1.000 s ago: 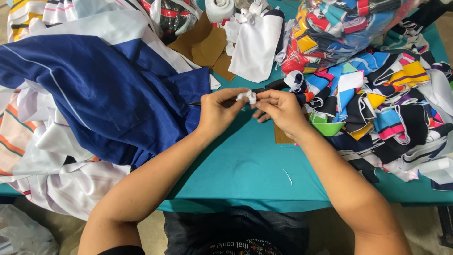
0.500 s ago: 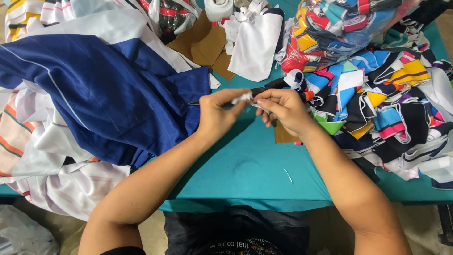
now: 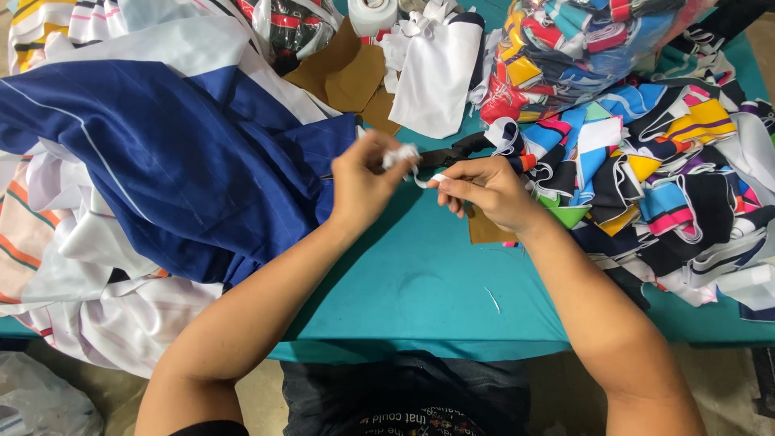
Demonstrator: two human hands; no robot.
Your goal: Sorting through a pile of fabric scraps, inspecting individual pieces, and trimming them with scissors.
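A clear plastic bag (image 3: 581,48) stuffed with bright fabric pieces in red, yellow, blue and teal lies at the far right of the teal table (image 3: 420,282). A second clear bag (image 3: 295,28), holding dark red-and-black striped cloth, sits at the far edge near the middle. No labels, signs or screens show.

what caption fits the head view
Both hands, left and right, pull a white strip over a teal table.

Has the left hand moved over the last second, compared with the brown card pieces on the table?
Yes. The left hand has lifted slightly toward the brown card pieces, pulling the white strip away from the right hand.
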